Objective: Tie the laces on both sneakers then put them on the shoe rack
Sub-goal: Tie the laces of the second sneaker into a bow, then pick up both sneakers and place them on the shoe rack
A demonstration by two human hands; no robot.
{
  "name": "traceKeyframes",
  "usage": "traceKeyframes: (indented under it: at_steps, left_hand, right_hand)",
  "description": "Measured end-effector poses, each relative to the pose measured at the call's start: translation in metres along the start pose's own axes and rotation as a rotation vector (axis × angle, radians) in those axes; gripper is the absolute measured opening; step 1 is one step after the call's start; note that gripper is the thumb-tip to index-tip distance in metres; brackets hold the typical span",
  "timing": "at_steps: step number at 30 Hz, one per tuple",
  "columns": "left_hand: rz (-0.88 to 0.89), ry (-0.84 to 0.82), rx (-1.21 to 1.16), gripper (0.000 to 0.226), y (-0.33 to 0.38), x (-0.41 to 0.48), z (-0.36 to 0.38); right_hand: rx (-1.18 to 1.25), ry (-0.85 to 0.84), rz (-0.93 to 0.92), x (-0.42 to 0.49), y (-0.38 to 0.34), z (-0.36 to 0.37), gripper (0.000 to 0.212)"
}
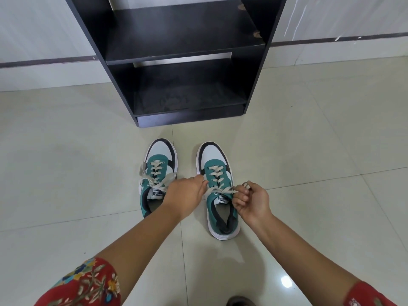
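Two green, white and black sneakers stand side by side on the floor, toes toward the rack. The left sneaker [157, 166] has its cream laces in a bow, with loops lying to both sides. The right sneaker [217, 186] has its laces [223, 191] pulled taut sideways across the tongue. My left hand [187, 196] pinches the left lace end beside the right sneaker and covers part of the left sneaker's heel side. My right hand [251, 200] grips the right lace end. The black shoe rack [183, 51] stands just beyond the sneakers.
The rack has two open shelves, the lower one [187, 100] near floor level. Pale glossy floor tiles [66, 173] spread on both sides of the sneakers. A wall with a dark skirting line [331, 40] runs behind the rack. A foot [240, 301] shows at the bottom edge.
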State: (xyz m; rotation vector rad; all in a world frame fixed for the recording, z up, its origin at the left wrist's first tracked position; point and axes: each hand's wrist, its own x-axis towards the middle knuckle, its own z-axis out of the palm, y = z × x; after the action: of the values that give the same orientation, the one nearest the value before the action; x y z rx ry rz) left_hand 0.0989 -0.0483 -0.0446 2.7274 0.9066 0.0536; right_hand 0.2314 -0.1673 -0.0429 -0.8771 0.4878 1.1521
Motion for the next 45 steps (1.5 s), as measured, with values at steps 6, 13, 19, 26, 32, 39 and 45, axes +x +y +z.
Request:
traceKeyframes:
  at_steps: [6, 13, 19, 26, 32, 39, 45]
  left_hand:
    - [-0.431, -0.167, -1.024, 0.027, -0.007, -0.019, -0.009]
    - [-0.266, 0.242, -0.473, 0.021, -0.011, -0.062, -0.034]
    - [-0.475, 0.197, -0.307, 0.057, -0.032, -0.108, -0.012]
    - [-0.479, 0.012, -0.389, 0.047, -0.046, -0.115, -0.012]
    - [-0.438, 0.06, -0.401, 0.025, -0.044, -0.105, -0.021]
    - [-0.465, 0.146, -0.394, 0.026, -0.043, -0.095, -0.059]
    - [-0.399, 0.198, -0.285, 0.037, -0.012, -0.092, -0.169]
  right_hand:
    - [-0.687, -0.039, -0.107, -0.017, -0.016, -0.003, 0.024]
    - [-1.704, -0.049, -0.634, -0.057, -0.01, -0.016, 0.011]
    - [-2.384, -0.077, -0.269, -0.072, -0.001, -0.008, 0.062]
    - [-2.322, -0.065, -0.514, -0.058, 0.032, -0.008, 0.029]
    - [-2.255, -0.024, -0.658, -0.047, 0.035, 0.004, 0.023]
    - [-2.176, 0.013, -0.854, -0.057, 0.018, 0.033, 0.025]
    - [-2.155, 0.013, -0.973, -0.135, -0.019, 0.108, 0.02]
